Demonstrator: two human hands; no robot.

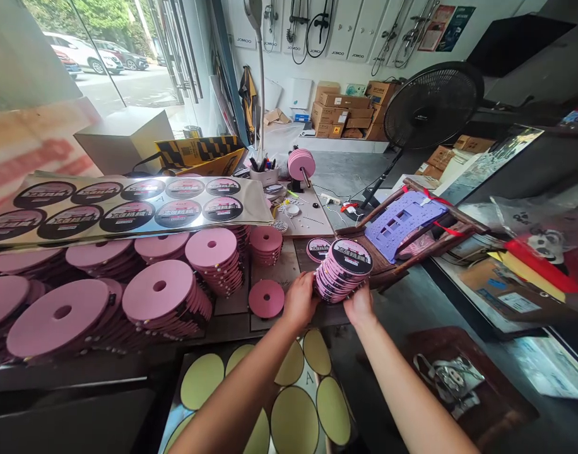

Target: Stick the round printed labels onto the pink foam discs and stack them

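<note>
Between my two hands is a tilted stack of pink spools (342, 277) with a black and pink round label on its top face. My left hand (300, 295) grips the stack from the left, and my right hand (359, 304) holds it low on the right; some fingers are hidden behind it. Just beyond the stack lies another labelled spool (318, 248). A single pink spool (266, 298) with a dark centre hole rests flat on the table, left of my left hand. Several tall stacks of pink spools (159, 291) stand farther left.
Sheets of round labels (128, 205) lie over the stacks at the back left. A sheet with yellowish circles (294, 419) is below my forearms. A wooden chair with a purple pad (405, 221) stands right. Behind are a pen holder (264, 175) and a black fan (433, 107).
</note>
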